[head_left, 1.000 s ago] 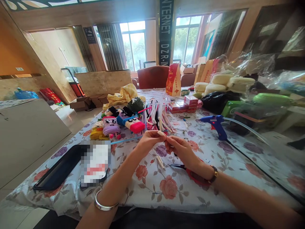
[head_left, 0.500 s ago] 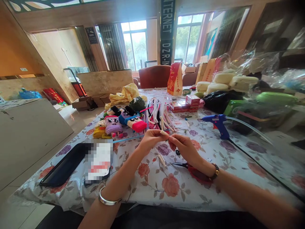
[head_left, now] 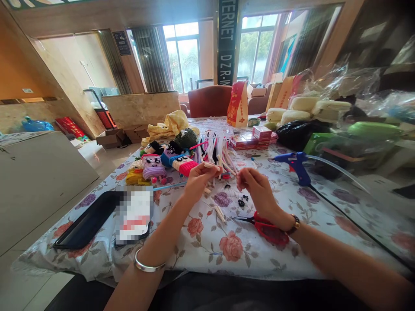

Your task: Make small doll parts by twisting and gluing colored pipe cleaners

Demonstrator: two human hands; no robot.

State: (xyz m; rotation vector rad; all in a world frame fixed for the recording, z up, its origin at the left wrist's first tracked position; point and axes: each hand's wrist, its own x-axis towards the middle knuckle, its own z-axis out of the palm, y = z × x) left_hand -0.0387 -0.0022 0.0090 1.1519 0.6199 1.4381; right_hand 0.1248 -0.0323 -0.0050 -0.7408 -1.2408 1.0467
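My left hand [head_left: 198, 183] pinches a short cream-coloured strip [head_left: 212, 166] between thumb and fingertips, just in front of the bundle of fuzzy stems [head_left: 223, 153]. A small gap to the right, my right hand [head_left: 257, 190] is closed with its fingertips together; whatever they grip, if anything, is too small to make out. Below it lie red-handled scissors [head_left: 270, 233], blades pointing left. More short cream pieces [head_left: 220, 214] rest on the flowered tablecloth [head_left: 207, 259], with small black bits [head_left: 241, 202] nearby.
Yarn figures with faces [head_left: 154, 167] lie at the back left. A black tray-like object [head_left: 87, 222] and a phone with blurred screen [head_left: 135, 214] are at the left. A blue glue gun [head_left: 300, 168] stands right, its cable trailing forward. Small red boxes [head_left: 261, 136] are stacked behind.
My hands have parted: the left has moved slightly left and the right has drawn away to the right. The cream strip stays in the left hand. More of the scissors and black bits shows.
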